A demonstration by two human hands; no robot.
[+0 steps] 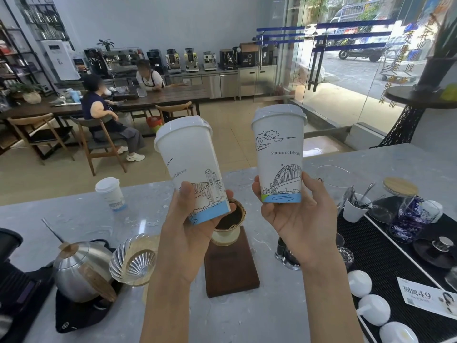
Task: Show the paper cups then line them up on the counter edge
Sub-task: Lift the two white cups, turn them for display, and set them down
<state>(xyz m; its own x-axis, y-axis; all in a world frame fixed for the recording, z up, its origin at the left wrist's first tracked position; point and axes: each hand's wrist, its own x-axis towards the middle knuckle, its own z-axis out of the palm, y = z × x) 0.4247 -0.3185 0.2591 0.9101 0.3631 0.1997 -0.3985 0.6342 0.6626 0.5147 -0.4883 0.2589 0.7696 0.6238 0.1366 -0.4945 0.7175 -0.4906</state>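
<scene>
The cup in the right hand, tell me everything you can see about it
The cup in the right hand is a tall white paper cup capped with a pale grey lid. Line drawings cover its wall: a swirling cloud near the top, the words "Statue of Liberty", an arched bridge lower down, and a blue band at the base. It is held upright, raised above the counter. The right hand grips only its bottom, thumb on one side, fingers on the other.
</scene>
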